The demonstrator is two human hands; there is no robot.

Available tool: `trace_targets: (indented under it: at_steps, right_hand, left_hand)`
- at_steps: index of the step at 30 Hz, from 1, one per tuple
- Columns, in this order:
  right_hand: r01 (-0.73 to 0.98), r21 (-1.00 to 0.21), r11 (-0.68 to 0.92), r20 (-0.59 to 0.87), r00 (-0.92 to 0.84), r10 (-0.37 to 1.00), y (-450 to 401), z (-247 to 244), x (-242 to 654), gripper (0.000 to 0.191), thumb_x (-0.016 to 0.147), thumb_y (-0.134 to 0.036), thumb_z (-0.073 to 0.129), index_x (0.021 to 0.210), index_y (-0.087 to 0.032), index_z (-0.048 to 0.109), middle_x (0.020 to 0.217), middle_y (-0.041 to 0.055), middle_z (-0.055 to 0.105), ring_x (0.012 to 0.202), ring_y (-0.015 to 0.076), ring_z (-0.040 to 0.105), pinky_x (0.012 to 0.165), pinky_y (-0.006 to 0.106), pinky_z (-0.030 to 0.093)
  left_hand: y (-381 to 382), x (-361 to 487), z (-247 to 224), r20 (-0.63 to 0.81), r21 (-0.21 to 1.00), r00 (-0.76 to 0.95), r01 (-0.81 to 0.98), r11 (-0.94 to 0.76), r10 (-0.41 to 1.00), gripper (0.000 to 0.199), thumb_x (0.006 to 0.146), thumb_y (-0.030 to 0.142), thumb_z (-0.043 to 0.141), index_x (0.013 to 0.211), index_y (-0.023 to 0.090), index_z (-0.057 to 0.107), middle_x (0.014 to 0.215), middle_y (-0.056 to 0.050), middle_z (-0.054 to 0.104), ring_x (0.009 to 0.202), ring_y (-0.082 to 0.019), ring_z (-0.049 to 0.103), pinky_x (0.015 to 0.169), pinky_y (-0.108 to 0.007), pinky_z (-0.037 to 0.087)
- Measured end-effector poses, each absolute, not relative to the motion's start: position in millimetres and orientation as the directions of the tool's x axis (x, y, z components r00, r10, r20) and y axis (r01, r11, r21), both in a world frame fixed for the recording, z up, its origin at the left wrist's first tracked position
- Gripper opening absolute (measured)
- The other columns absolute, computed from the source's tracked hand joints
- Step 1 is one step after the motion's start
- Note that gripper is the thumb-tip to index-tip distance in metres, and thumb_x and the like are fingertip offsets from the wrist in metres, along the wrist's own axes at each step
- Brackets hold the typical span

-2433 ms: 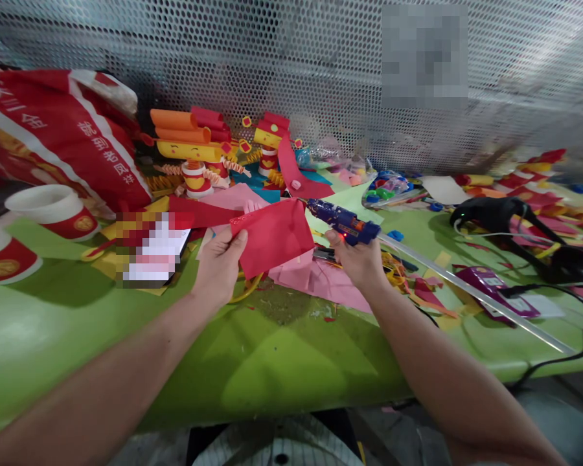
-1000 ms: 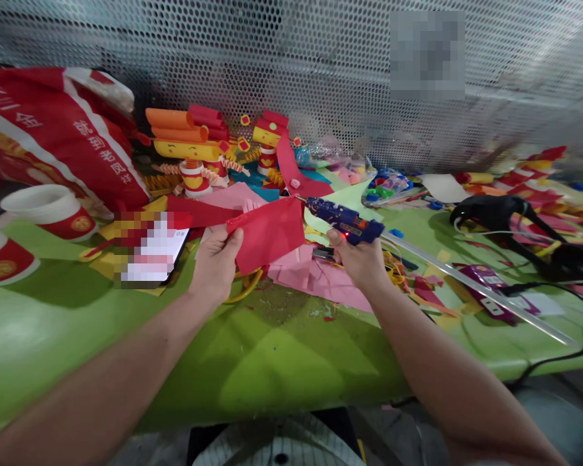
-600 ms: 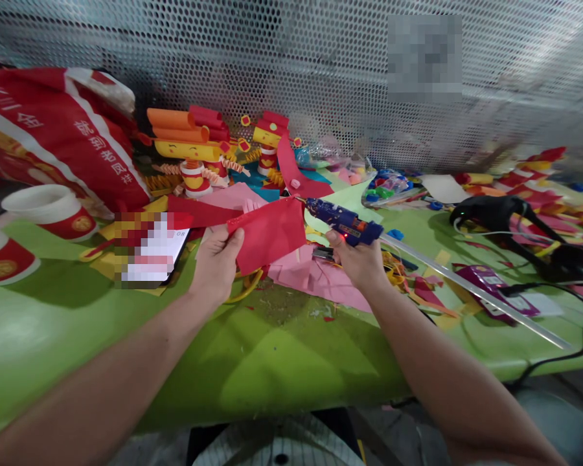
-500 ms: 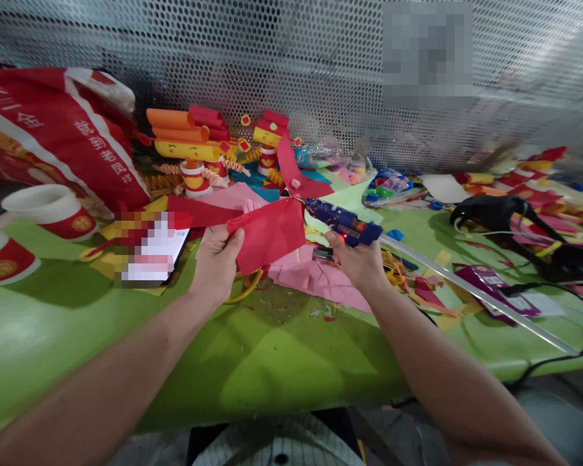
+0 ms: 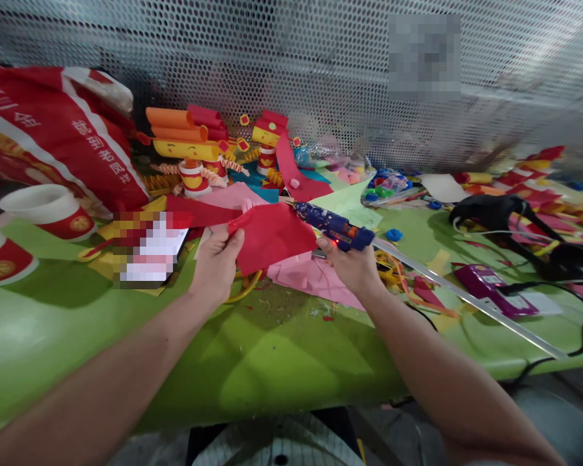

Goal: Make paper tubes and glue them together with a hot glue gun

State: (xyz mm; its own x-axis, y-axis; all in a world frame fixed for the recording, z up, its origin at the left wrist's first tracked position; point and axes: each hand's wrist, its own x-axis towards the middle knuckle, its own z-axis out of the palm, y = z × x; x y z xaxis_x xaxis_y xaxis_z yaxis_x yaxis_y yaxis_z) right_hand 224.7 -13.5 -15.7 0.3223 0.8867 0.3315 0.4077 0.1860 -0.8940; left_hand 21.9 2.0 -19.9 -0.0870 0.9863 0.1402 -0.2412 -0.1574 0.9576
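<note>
A red sheet [image 5: 274, 236] is pinched near its left end between the thumb and fingers of the left hand [image 5: 217, 260]; a blue glue gun [image 5: 331, 223] is gripped in the right hand [image 5: 352, 264], whose fingers are largely hidden beneath it; the sheet is thus held between the hands, with the gun's nozzle at its upper edge, though whether the paper is touched cannot be told. Gluing appears to be only partly done; a glossy strip, perhaps glue, is seen beside the left thumb; no join to another piece is seen, so joining is judged to be left. Beyond the left hand, paper figures [image 5: 175, 150] are seen with faces and arms attached, apparently finished or nearly so; between the hands, pink paper [image 5: 315, 286] is spread on the green table [image 5: 282, 362]; a phone [image 5: 158, 249] is placed left of the left hand.
</note>
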Motion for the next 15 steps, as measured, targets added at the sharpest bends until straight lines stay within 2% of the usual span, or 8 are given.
trace_targets:
  at_steps: [4,9,15]
  right_hand:
    - [0.403,-0.903,0.145,0.306,0.369,0.878,-14,-13,230,0.038,0.059,-0.056,0.066,0.055,-0.019,0.056,0.040,-0.0035,0.045,0.041,0.0101,0.043,0.043,0.025,0.039]
    - [0.406,-0.900,0.161,0.320,0.362,0.876,-16,-12,228,0.038,0.058,-0.055,0.067,0.055,-0.019,0.055,0.041,-0.0038,0.046,0.040,0.0096,0.042,0.041,0.024,0.038]
    - [0.333,-0.914,0.230,0.332,0.291,0.897,-19,-11,214,0.032,0.057,-0.051,0.068,0.057,-0.020,0.057,0.048,-0.0005,0.054,0.050,0.0142,0.052,0.047,0.027,0.044]
  left_hand:
    - [3,20,-22,0.166,0.949,-0.049,-0.263,-0.173,0.985,0.017,0.074,0.031,0.065,0.089,0.026,0.071,0.078,0.001,0.068,0.077,-0.016,0.061,0.081,-0.036,0.049]
    - [3,21,-21,0.159,0.949,-0.057,-0.268,-0.169,0.986,0.016,0.073,0.031,0.065,0.088,0.026,0.071,0.080,0.000,0.068,0.079,-0.017,0.061,0.083,-0.037,0.049]
    - [1,24,-21,0.159,0.948,-0.051,-0.270,-0.167,0.986,0.018,0.072,0.034,0.066,0.087,0.025,0.070,0.082,0.000,0.069,0.081,-0.019,0.063,0.080,-0.037,0.051]
